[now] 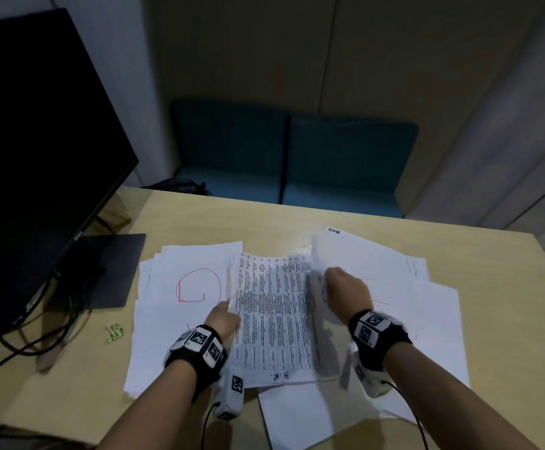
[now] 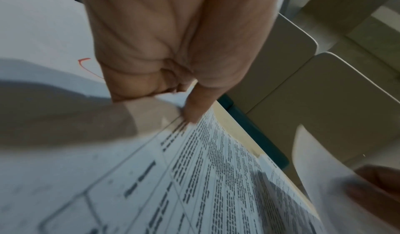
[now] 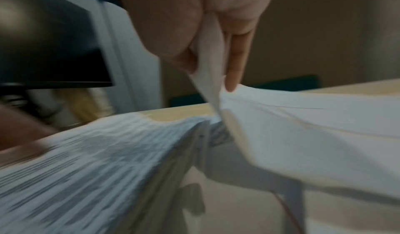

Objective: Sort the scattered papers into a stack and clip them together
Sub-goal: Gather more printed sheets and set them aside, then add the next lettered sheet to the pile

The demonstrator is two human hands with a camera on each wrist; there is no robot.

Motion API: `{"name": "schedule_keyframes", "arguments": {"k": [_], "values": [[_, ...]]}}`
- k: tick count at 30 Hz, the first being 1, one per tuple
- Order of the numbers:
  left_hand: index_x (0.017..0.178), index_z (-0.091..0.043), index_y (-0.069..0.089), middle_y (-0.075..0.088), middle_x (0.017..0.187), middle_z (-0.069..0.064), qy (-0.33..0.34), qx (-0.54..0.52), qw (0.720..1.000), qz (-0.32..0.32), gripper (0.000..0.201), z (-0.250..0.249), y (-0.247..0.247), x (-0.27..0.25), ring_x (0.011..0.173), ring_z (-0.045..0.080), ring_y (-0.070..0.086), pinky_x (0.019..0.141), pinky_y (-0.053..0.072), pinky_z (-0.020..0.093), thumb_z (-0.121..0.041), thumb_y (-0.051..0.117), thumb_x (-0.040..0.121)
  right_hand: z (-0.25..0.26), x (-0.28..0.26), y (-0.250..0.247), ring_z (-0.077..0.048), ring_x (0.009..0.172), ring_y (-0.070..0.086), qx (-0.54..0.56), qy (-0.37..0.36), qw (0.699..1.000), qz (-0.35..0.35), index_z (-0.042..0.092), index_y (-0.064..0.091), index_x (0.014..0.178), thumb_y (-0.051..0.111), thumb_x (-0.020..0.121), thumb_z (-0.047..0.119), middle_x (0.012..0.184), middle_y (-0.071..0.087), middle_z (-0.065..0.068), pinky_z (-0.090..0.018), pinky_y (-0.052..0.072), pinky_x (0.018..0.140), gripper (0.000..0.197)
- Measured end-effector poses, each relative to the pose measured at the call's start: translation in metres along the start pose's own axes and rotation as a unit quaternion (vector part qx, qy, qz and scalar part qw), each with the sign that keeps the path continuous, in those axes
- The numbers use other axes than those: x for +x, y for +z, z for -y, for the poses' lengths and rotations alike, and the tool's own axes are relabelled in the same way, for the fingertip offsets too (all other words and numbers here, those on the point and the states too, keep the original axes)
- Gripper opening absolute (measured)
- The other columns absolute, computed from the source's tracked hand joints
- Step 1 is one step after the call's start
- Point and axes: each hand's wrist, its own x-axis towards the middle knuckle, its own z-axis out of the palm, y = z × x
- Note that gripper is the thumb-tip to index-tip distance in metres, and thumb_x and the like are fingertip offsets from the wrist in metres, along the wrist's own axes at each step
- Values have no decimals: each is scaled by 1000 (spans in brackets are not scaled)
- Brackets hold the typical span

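Observation:
White papers lie spread over the wooden table [image 1: 199, 216]. A printed sheet of dense tables [image 1: 272, 313] sits in the middle, and my left hand [image 1: 224, 319] pinches its left edge, thumb on top [image 2: 192, 107]. My right hand [image 1: 345, 290] pinches a blank white sheet [image 3: 303, 117] lifted at the printed sheet's right side; the paper runs between thumb and fingers [image 3: 233, 69]. A sheet with a red pen loop [image 1: 196, 287] lies at the left. A green binder clip [image 1: 115, 331] rests on the table left of the papers, away from both hands.
A black monitor [image 1: 37, 157] on its flat stand [image 1: 115, 271] fills the left side, with cables [image 1: 37, 336] trailing over the table toward the clip. Teal seats [image 1: 297, 157] stand beyond the far table edge. More white sheets [image 1: 426, 336] spread to the right and front.

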Motion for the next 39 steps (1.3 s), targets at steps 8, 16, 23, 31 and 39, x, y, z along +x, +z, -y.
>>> {"name": "schedule_keyframes", "arguments": {"k": [8, 16, 23, 31, 39], "values": [[146, -11, 37, 35, 153, 16, -34, -240, 970, 22, 75, 8, -2, 2, 142, 31, 33, 118, 21, 46, -62, 23, 94, 37, -19, 18, -31, 80, 61, 7, -188, 973, 134, 7, 58, 98, 38, 95, 15, 96, 66, -13, -32, 38, 63, 21], [120, -7, 62, 57, 134, 19, -26, -308, 949, 53, 70, 20, 1, 22, 99, 31, 61, 103, 39, 50, -63, 32, 92, 62, -26, 23, -31, 100, 63, -78, -271, 911, 303, 21, 70, 108, 54, 85, 1, 109, 68, -9, -38, 51, 82, 34], [98, 6, 64, 66, 87, 16, 18, -56, 998, -2, 25, 29, 3, 29, 86, 33, 66, 75, 53, 35, 5, 62, 73, 45, -34, 22, -26, 107, 58, -69, -281, 910, 298, 28, 72, 104, 51, 83, 11, 111, 69, -1, -37, 41, 90, 35], [113, 8, 57, 62, 115, 26, 22, 21, 997, -75, 33, 29, 4, 42, 110, 37, 60, 92, 48, 38, 6, 53, 81, -26, -19, 6, -31, 117, 50, 10, 309, 941, 137, 12, 53, 119, 54, 77, 39, 122, 56, -8, -43, 41, 96, 50], [124, 3, 52, 59, 125, 22, 8, 40, 996, -75, 42, 33, 5, 46, 117, 35, 56, 101, 46, 38, 1, 53, 82, -62, -17, 47, -47, 132, 38, -16, 383, 886, 260, 9, 60, 122, 56, 70, 44, 136, 50, -29, -55, 42, 101, 63]]}}
